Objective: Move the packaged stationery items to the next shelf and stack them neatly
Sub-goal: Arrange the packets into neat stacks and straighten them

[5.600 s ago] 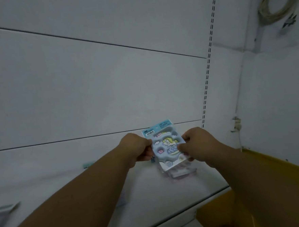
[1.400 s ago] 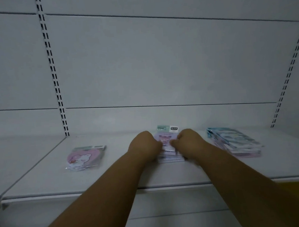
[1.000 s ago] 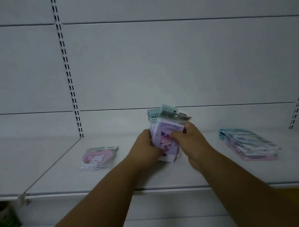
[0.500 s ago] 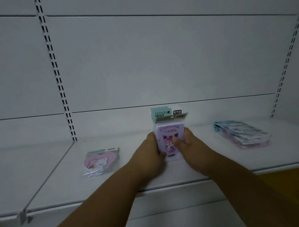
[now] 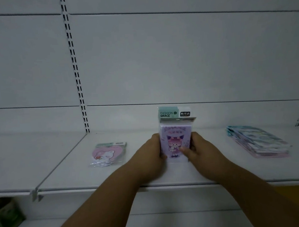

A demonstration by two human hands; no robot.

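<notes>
- Gripping purple packs upright, left hand and right hand curling round both sides.
- Sitting mid-shelf, well apart from heart pack and right stack.

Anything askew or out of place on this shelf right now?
Mildly. The stack of blue and pink packets on the right lies skewed to the shelf edge, its layers fanned rather than flush. The heart-shaped bear packet lies alone on the left. Nothing looks spilled or damaged.
</notes>
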